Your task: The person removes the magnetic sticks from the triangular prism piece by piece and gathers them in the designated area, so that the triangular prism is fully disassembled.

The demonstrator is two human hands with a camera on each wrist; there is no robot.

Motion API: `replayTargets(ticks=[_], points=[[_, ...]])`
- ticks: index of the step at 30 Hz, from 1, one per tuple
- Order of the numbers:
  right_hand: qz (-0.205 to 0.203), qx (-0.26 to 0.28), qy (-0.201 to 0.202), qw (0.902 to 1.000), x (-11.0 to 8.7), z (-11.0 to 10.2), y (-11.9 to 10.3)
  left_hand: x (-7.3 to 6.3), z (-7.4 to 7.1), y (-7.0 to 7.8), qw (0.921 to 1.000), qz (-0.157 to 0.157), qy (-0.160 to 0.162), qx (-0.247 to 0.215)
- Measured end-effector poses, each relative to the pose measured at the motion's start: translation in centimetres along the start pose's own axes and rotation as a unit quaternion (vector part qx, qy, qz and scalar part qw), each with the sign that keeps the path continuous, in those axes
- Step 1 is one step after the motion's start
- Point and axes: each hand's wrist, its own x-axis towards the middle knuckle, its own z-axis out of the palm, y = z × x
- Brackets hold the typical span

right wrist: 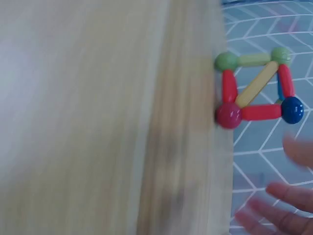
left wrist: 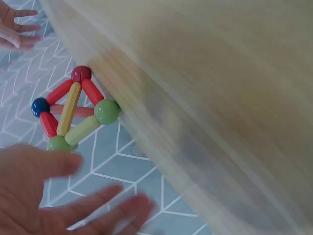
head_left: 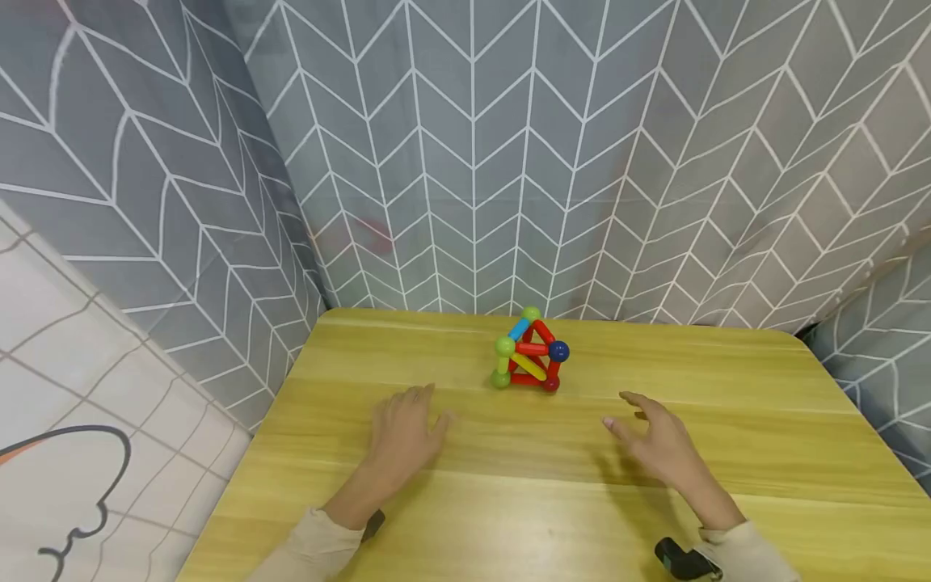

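A small frame of coloured rods and balls (head_left: 534,349) stands upright on the wooden table. Its rods are red, yellow, light green and blue; its balls are green, dark blue and dark red. My left hand (head_left: 404,428) hovers in front of it to the left, fingers relaxed and holding nothing. On the other side, my right hand (head_left: 658,440) is held over the table with fingers spread and nothing in it. Both hands are apart from the frame. The left wrist view shows the yellow rod (left wrist: 69,108) slanting across one square face.
The wooden table (head_left: 509,501) has its far edge close behind the rod frame. A grey curtain (head_left: 465,162) with white zigzag lines hangs behind it and on both sides. Lower left is a pale checked cloth (head_left: 131,453). Black straps with devices sit at both wrists.
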Motion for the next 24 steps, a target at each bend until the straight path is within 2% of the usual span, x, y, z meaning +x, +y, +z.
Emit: replayTargets(ticks=[2,3,5,7,10,13,15,16,19,24], points=[[-0.002,0.059,0.015,0.9982,0.7,-0.3,-0.2,0.7,0.0,0.1,0.9989,0.019,0.015,-0.04],[0.0,0.088,0.025,0.9958,1.1,-0.3,-0.4,1.2,0.1,0.2,0.9968,0.023,0.015,-0.075],[0.002,0.14,0.041,0.9893,2.1,-0.2,-0.8,2.5,0.3,0.7,0.9862,-0.002,-0.004,-0.165],[0.0,0.165,0.053,0.9849,3.3,0.1,-1.4,4.0,0.8,1.5,0.9659,-0.041,-0.01,-0.255],[-0.011,0.171,0.065,0.9831,5.1,0.9,-2.3,6.2,1.6,2.8,0.9218,-0.092,0.007,-0.377],[-0.031,0.171,0.064,0.9828,6.6,1.7,-3.1,7.9,2.5,3.8,0.8894,-0.103,0.014,-0.445],[-0.042,0.179,0.06,0.9812,7.5,2.1,-3.3,8.6,3.1,4.4,0.8756,-0.098,0.004,-0.473],[-0.047,0.181,0.057,0.9807,7.8,2.4,-3.3,8.9,3.4,4.7,0.8712,-0.095,-0.004,-0.482],[-0.058,0.189,0.051,0.9789,8.7,3.1,-3.1,9.3,4.1,5.3,0.8649,-0.08,-0.029,-0.495],[-0.07,0.227,0.044,0.9705,9.2,4.3,-3.0,9.4,4.9,5.6,0.8628,-0.052,-0.035,-0.502]])
